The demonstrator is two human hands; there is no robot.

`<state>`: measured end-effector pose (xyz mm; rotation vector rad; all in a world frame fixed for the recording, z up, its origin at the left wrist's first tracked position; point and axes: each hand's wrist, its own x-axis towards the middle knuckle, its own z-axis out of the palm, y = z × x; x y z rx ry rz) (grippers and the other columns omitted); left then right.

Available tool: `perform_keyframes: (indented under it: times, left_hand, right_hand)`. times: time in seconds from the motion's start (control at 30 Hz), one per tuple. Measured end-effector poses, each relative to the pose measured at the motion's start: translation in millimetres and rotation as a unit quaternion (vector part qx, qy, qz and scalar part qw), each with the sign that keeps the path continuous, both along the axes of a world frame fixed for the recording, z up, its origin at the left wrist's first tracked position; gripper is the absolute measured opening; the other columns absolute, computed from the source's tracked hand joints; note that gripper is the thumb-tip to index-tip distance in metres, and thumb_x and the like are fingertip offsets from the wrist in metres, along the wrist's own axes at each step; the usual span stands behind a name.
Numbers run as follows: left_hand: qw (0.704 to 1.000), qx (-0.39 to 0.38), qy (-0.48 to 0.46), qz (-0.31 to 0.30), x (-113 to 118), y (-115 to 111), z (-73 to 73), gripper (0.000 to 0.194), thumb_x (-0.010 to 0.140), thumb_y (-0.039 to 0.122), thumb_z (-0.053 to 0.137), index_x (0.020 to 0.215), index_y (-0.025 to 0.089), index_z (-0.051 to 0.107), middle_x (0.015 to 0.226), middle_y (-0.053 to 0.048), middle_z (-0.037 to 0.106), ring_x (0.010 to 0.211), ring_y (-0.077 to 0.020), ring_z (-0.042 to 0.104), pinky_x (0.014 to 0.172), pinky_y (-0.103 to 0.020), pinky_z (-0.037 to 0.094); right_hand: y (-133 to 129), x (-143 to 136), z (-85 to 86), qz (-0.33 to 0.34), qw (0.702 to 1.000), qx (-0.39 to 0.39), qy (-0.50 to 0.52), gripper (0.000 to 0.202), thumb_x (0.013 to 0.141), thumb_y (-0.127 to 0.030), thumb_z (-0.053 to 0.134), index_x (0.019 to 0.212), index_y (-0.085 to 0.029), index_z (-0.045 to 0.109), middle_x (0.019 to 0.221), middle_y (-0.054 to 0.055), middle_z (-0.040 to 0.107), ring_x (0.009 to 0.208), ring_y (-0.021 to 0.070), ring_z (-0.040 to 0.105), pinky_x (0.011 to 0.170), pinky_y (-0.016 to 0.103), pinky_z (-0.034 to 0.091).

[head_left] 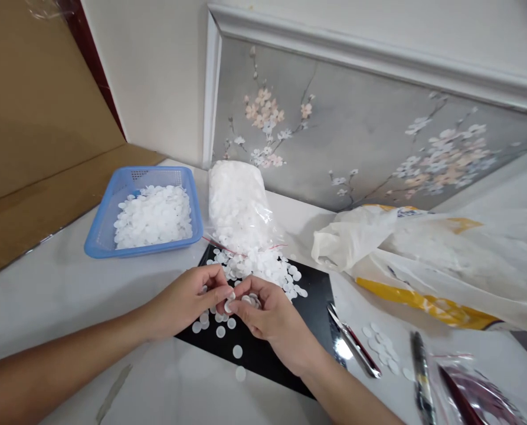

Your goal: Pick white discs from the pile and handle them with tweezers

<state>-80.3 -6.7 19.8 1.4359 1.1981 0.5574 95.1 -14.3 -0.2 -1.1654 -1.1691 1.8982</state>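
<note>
My left hand (192, 301) and my right hand (267, 313) meet above a black board (281, 366), fingertips nearly touching. Between them is a small white plastic disc (229, 305), pinched by thumb and finger on each side. More discs are cupped in the curled fingers of my right hand. Beneath and behind the hands a heap of white discs (263, 265) spreads over the board. It spills from the mouth of a clear plastic bag (239, 200) full of the same discs. A few single discs lie at the board's near edge.
A blue basket (95, 236) of discs stands at the left, near a cardboard box (37, 106). At the right are metal scissors or tweezers (356, 342), scattered discs (382, 348), a dark pen (421, 378) and a white-and-yellow sack (444, 254). A framed flower picture (334, 130) covers the wall behind.
</note>
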Motion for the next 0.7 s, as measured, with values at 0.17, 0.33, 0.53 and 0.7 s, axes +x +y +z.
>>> perform_keyframes:
  times: [0.17, 0.33, 0.53, 0.7]
  left_hand:
    - [0.998, -0.055, -0.037, 0.002, -1.0, -1.9, 0.5, 0.028, 0.084, 0.045, 0.059, 0.076, 0.020, 0.051, 0.067, 0.004, 0.056, 0.059, -0.0111, 0.048, 0.053, -0.022, 0.034]
    - [0.990, -0.114, -0.084, -0.007, -1.9, 0.0, -4.8, 0.028, 0.080, 0.043, 0.066, 0.078, 0.020, 0.050, 0.067, 0.006, 0.053, 0.058, -0.0091, 0.043, 0.051, -0.021, 0.030]
    - [0.997, -0.017, -0.051, -0.046, -4.3, 1.9, 3.2, 0.016, 0.079, 0.024, 0.067, 0.082, 0.021, 0.052, 0.072, 0.007, 0.053, 0.069, -0.0107, 0.048, 0.063, -0.023, 0.035]
    - [0.996, -0.007, -0.044, -0.077, -4.7, -2.3, 8.0, 0.013, 0.081, 0.021, 0.062, 0.086, 0.022, 0.050, 0.075, 0.007, 0.050, 0.068, -0.0108, 0.045, 0.060, -0.022, 0.034]
  right_hand:
    - [0.7, 1.0, 1.7, -0.029, 0.999, 0.035, -0.010, 0.035, 0.066, -0.039, 0.079, 0.084, -0.020, 0.057, 0.067, -0.007, 0.055, 0.044, 0.0034, 0.029, 0.042, 0.021, 0.017]
    - [0.7, 3.6, 1.4, -0.009, 0.997, 0.065, -0.039, 0.028, 0.073, -0.041, 0.074, 0.075, -0.019, 0.058, 0.054, -0.008, 0.046, 0.045, 0.0048, 0.025, 0.042, 0.022, 0.018]
    - [3.5, 6.3, -2.5, -0.001, 0.999, 0.024, 0.029, 0.032, 0.069, -0.041, 0.079, 0.075, -0.020, 0.055, 0.050, -0.012, 0.036, 0.044, 0.0044, 0.021, 0.043, 0.022, 0.014]
    - [3.2, 8.6, -0.8, 0.016, 0.999, 0.021, 0.046, 0.032, 0.071, -0.041, 0.078, 0.074, -0.020, 0.054, 0.050, -0.011, 0.037, 0.044, 0.0045, 0.022, 0.044, 0.023, 0.014]
